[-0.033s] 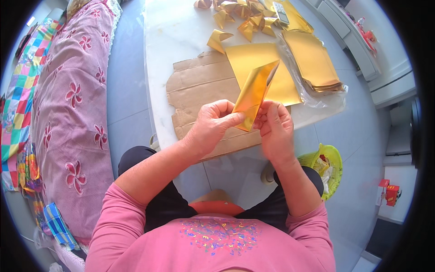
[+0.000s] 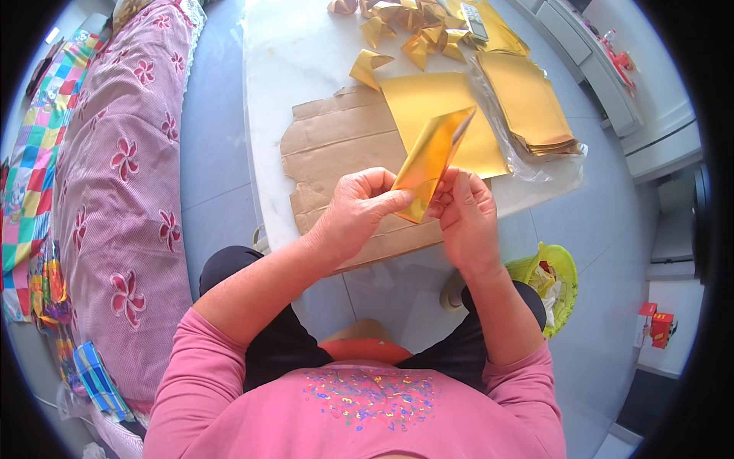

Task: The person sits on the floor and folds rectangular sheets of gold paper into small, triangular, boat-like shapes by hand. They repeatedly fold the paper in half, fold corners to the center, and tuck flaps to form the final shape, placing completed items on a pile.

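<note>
A folded piece of shiny gold paper (image 2: 432,153) stands tilted above the table's near edge, its narrow end down and its far end leaning right. My left hand (image 2: 359,206) is closed on its lower left side, thumb on the front. At its lower right edge, the bent fingers of my right hand (image 2: 466,206) pinch the paper; their tips are partly hidden. Behind it, a flat gold sheet (image 2: 478,141) lies on a brown cardboard piece (image 2: 336,145). Several folded gold paper pieces (image 2: 417,50) are heaped farther back.
A stack of gold paper (image 2: 527,99) in clear plastic lies on the right of the white table (image 2: 267,69), with a remote-like device (image 2: 474,21) beyond. A yellow-green basket (image 2: 566,294) stands by my right knee. A bed with a pink flowered cover (image 2: 126,206) is on the left.
The upper end of the folded gold paper has tipped slightly to the right. My right hand has risen a little, while my left hand stays nearly still.
</note>
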Motion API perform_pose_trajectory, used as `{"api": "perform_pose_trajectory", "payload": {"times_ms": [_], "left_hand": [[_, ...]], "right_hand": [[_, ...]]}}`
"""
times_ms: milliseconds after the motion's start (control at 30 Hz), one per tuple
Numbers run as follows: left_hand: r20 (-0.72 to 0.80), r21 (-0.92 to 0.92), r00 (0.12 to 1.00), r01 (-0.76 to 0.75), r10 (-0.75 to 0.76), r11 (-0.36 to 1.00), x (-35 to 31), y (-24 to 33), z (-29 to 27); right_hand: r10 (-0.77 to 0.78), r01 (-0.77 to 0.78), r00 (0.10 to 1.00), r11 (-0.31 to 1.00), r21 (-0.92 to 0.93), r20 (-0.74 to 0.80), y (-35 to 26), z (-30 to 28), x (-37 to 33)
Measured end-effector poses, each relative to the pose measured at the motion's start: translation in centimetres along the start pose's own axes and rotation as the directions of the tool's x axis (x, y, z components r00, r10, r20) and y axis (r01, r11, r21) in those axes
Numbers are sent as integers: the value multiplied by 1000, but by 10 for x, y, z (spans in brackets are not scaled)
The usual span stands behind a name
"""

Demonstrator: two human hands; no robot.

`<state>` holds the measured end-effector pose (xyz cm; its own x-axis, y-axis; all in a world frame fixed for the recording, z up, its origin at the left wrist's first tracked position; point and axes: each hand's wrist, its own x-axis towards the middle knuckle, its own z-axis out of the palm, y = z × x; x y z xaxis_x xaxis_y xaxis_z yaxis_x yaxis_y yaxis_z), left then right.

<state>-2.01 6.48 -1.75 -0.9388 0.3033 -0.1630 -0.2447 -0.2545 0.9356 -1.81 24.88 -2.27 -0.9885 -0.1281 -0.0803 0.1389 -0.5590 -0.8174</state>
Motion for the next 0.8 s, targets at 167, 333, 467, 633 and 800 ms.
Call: {"api": "perform_pose_trajectory", "payload": {"times_ms": [167, 333, 467, 633, 800], "left_hand": [[57, 52, 997, 39, -42, 998, 2, 1, -7], [78, 26, 996, 38, -40, 999, 0, 4, -9], [7, -105, 1000, 19, -19, 994, 2, -5, -8], [83, -243, 997, 24, -4, 970, -2, -7, 8], [66, -198, 998, 24, -11, 980, -1, -8, 6]], "right_hand": [[160, -153, 978, 986, -58, 135, -1, -15, 2], [203, -190, 976, 972, -141, 79, 0, -8, -3], [158, -157, 987, 981, -114, -2, 7, 2, -8], [38, -40, 999, 998, -57, -39, 16, 5, -8], [93, -93, 995, 995, -38, -20, 16, 4, -7]]}}
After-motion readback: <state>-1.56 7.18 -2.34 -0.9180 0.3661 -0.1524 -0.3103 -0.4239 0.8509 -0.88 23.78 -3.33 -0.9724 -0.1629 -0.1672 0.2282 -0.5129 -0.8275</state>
